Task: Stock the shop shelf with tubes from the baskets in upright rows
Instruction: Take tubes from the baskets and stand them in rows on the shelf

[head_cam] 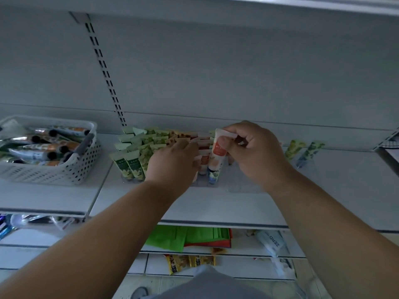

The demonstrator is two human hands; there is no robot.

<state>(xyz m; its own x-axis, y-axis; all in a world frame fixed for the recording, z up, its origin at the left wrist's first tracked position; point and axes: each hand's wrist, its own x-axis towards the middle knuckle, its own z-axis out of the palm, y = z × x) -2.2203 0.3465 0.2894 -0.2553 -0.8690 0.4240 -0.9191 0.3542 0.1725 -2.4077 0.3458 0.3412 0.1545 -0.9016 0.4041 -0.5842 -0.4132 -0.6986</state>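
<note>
A shop: white metal shelving with a slotted upright, stocked with rows of tubes.

One head-worn wide-angle view looks forward and down, close over the shelf at arm's reach.

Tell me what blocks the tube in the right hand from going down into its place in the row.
The right hand pinches the orange-and-white tube by its top, upright. A blue-capped tube stands directly below it, and the left hand rests against the neighbouring standing tubes.
</note>
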